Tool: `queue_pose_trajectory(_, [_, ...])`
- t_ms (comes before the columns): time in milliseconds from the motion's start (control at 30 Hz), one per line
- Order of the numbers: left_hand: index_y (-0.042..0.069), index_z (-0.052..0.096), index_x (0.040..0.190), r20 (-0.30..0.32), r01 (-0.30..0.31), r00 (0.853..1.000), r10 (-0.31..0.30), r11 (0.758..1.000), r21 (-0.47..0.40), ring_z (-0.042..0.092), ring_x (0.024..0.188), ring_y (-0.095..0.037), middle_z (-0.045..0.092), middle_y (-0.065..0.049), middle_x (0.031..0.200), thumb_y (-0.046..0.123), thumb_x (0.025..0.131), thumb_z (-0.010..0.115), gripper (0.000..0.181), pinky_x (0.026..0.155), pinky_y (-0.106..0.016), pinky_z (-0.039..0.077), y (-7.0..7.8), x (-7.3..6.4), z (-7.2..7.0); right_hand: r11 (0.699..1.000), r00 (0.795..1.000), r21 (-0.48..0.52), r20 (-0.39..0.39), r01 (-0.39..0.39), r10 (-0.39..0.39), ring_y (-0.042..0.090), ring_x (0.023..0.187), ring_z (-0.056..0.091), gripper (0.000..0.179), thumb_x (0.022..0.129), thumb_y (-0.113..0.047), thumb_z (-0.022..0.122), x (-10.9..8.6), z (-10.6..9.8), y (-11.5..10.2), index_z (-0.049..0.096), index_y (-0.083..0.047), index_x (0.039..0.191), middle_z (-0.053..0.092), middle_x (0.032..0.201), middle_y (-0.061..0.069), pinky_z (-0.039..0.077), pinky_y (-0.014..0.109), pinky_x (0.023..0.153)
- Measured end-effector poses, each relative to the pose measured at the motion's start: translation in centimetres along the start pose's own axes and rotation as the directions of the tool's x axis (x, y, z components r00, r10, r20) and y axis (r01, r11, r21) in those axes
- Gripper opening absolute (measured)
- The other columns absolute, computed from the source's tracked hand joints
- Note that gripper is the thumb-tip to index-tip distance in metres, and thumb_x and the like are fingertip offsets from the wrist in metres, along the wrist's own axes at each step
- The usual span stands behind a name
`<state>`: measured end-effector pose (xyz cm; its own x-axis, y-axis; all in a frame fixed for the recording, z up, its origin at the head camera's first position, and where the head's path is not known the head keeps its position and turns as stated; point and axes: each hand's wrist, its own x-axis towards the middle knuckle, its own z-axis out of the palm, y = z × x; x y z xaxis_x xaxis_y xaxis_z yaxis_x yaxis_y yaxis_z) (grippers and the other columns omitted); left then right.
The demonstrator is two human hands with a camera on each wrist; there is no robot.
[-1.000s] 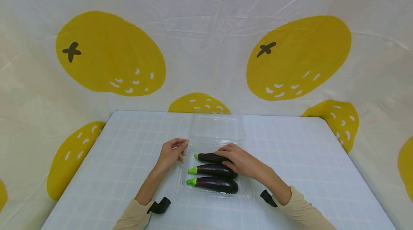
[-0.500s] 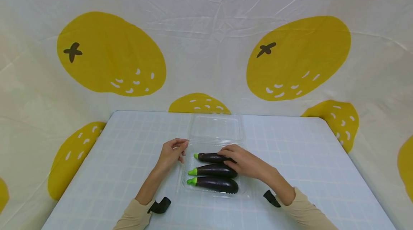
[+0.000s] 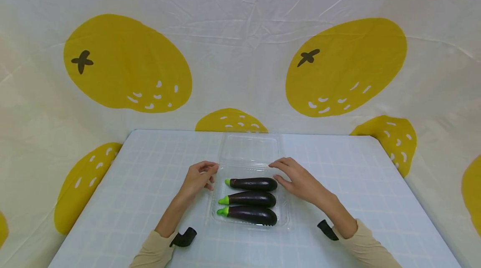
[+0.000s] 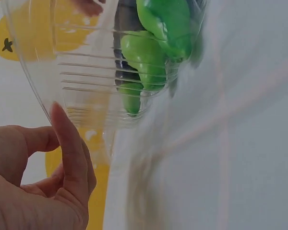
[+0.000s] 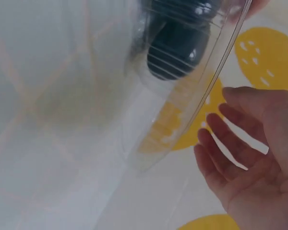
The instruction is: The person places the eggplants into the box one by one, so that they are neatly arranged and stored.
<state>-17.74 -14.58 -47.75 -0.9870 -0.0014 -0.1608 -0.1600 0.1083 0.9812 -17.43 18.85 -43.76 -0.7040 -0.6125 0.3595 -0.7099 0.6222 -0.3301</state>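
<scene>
Clear container (image 3: 246, 172) on surface (image 3: 338, 163), lid (image 3: 251, 149) open toward surface's far edge. Three eggplants (image 3: 251, 199) inside, side by side, green stems (image 3: 223, 200) toward container's left edge. Left hand (image 3: 199, 178) pinches container's left rim. Right hand (image 3: 298, 178) at right edge, fingers loosely extended, free; head view overlaps it with rim, right wrist view shows gap. Left wrist view reveals ribbed wall before stems.

This looks like a screened-off work corner; the kind of room is unclear. A yellow-printed sheet (image 3: 240, 59) surrounds a checked counter (image 3: 330, 159).
</scene>
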Motion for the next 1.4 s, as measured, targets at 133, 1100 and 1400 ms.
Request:
queue_pose_trajectory(133, [-0.003, 0.069, 0.119, 0.006, 0.01, 1.0, -0.011, 0.998, 0.058, 0.06, 0.066, -0.016, 0.068, -0.019, 0.1, 0.022, 0.101, 0.069, 0.031, 0.051, -0.025, 0.056, 0.3, 0.1, -0.1, 1.0, 0.995, -0.016, -0.093, -0.023, 0.021, 0.03, 0.113, 0.061, 0.035, 0.089, -0.004, 0.08, -0.3, 0.0, 0.9, 0.069, -0.001, 0.122, 0.067, 0.12, 0.012, 0.056, 0.046, 0.094])
queue_pose_trajectory(1100, [-0.007, 0.06, 0.132, -0.019, -0.046, 0.999, 0.051, 0.978, 0.204, 0.069, 0.105, -0.035, 0.069, -0.026, 0.119, 0.025, 0.102, 0.067, 0.044, 0.087, -0.038, 0.06, 0.9, 3.9, 0.1, 0.908, 0.914, 0.176, -0.077, -0.38, 0.397, 0.04, 0.122, 0.056, 0.064, 0.102, -0.029, 0.066, 0.0, 1.7, 4.4, 0.041, 0.005, 0.149, 0.048, 0.144, 0.027, 0.05, 0.058, 0.101])
queue_pose_trajectory(1400, [-0.009, 0.059, 0.136, -0.001, -0.048, 0.999, 0.05, 0.977, 0.207, 0.068, 0.107, -0.034, 0.068, -0.026, 0.121, 0.023, 0.102, 0.066, 0.047, 0.09, -0.038, 0.059, 1.2, 5.0, 0.1, 0.854, 0.888, 0.27, 0.008, -0.444, 0.459, 0.045, 0.125, 0.056, 0.068, 0.105, -0.033, 0.061, 0.4, 2.5, 5.2, 0.035, 0.01, 0.151, 0.045, 0.148, 0.032, 0.047, 0.06, 0.104])
